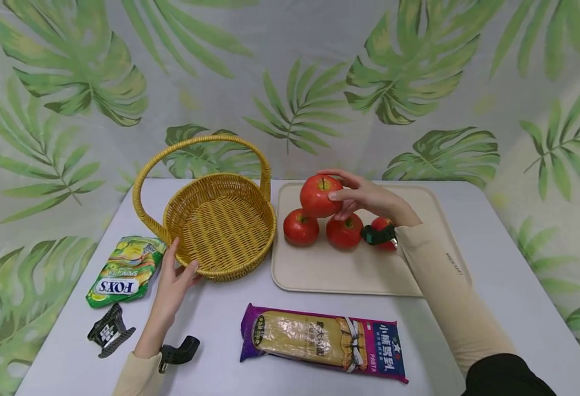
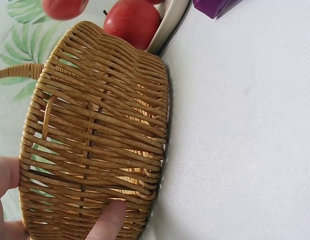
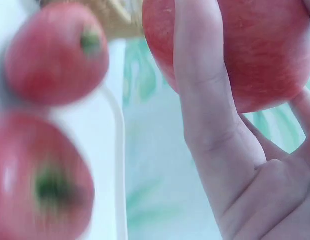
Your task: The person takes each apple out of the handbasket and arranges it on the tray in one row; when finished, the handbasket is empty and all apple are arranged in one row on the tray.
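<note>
My right hand [image 1: 367, 197] grips a red apple [image 1: 313, 196] and holds it above the beige tray [image 1: 349, 280]. Close up in the right wrist view, the fingers curve around that apple [image 3: 267, 55]. Below it on the tray lie a left apple [image 1: 300, 228] and a middle apple [image 1: 344, 232]. Another apple [image 1: 381, 224] is partly covered by the right wrist's black device. At the front left of the yellow wicker basket [image 1: 220, 234], my left hand [image 1: 173, 283] holds its side near the rim; the left wrist view has the thumb against the outer weave [image 2: 94, 135].
The basket's tall handle [image 1: 198, 142] arches upward just left of the tray. A green FOX'S packet [image 1: 126, 269] lies left of the basket, with a black-and-white patterned object [image 1: 110, 330] nearer the front. A purple pasta pack [image 1: 321, 344] lies in front of the tray.
</note>
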A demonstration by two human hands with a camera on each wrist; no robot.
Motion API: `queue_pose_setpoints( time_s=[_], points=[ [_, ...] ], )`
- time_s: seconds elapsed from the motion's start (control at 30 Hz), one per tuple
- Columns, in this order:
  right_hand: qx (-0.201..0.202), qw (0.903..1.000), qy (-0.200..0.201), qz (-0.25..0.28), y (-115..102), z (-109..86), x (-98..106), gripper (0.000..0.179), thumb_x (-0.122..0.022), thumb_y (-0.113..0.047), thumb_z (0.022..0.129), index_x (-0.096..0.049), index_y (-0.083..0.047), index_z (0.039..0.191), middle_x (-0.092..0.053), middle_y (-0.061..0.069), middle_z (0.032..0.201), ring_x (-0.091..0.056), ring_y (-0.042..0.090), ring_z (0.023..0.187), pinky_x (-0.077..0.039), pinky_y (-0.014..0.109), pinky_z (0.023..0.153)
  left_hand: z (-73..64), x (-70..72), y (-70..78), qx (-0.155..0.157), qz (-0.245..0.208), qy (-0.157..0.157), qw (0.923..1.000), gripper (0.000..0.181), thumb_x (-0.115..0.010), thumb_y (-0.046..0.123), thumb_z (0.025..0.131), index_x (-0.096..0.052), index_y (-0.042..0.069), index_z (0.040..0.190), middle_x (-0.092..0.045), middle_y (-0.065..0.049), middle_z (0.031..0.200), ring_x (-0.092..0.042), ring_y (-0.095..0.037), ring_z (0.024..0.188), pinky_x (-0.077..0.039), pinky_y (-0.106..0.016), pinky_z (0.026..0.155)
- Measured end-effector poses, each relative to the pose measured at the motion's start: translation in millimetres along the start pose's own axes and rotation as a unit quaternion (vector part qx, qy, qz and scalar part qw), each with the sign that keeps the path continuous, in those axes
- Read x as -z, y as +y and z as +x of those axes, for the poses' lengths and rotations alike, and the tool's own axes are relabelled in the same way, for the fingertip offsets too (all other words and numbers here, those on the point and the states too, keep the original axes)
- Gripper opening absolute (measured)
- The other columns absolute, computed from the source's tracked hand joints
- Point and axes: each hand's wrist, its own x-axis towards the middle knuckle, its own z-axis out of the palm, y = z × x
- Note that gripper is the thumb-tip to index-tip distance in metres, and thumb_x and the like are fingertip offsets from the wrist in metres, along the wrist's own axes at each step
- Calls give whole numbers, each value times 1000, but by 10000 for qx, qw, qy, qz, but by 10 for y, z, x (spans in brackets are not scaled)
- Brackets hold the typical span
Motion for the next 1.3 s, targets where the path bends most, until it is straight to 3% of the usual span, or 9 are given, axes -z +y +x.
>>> queue_pose_setpoints(
  time_s=[0.1,0.23,0.43,0.63,0.77,0.9,1.07,1.3],
  points=[
    [-125,9995,281,-24,91,-215,207,59,-55,-19,96,-29,-19,149,-39,17,138,-66,34,75,-57,49,76,-6,-4,-3,18,6,-8,10000,71,-46,19,102,1,18,155,11,-8,157,-32,-43,129,-52,-27,86],
    [-109,9980,619,-62,191,-535,449,56,-52,-17,98,-28,-20,149,-42,17,132,-66,35,75,-57,47,76,-10,-7,-1,17,19,0,10000,71,-46,20,102,1,19,155,12,-8,157,-31,-42,129,-52,-28,87],
    [-47,9940,1090,28,368,-1001,751,52,-48,-15,100,-31,-25,148,-54,6,118,-68,31,75,-59,40,72,-6,-10,14,-3,35,11,10000,71,-46,20,102,1,19,155,11,-8,157,-31,-43,129,-52,-28,87],
    [-70,9886,1502,101,656,-1408,961,47,-44,-12,101,-35,-28,144,-59,-4,113,-69,29,76,-59,36,69,-25,-13,29,-25,5,30,10000,70,-46,17,102,1,16,155,10,-10,157,-31,-42,127,-52,-22,85],
    [-81,9859,1598,498,857,-1625,1032,47,-43,-9,101,-35,-29,143,-56,-4,114,-69,29,77,-59,34,69,-35,-11,34,-8,30,34,10000,70,-46,17,102,1,16,155,9,-10,157,-32,-42,127,-52,-21,85],
    [-224,9831,1667,730,1051,-1765,1053,47,-43,-8,102,-34,-28,143,-52,-4,117,-68,30,79,-59,33,71,-47,3,29,21,75,30,10000,71,-45,17,102,2,17,155,10,-9,157,-31,-42,128,-52,-21,84],
    [-500,9821,1762,448,1243,-1840,1033,49,-44,-10,102,-31,-29,145,-51,-8,117,-68,30,82,-58,32,74,-45,6,37,24,143,29,9999,71,-45,17,102,2,17,155,9,-9,157,-30,-44,129,-52,-20,84],
    [-511,9827,1730,430,1346,-1847,990,51,-45,-9,101,-29,-26,146,-48,-6,118,-68,30,83,-58,34,74,-21,-22,66,70,179,-3,9998,70,-44,16,102,2,15,155,10,-10,156,-32,-42,128,-52,-23,86]
  ],
)
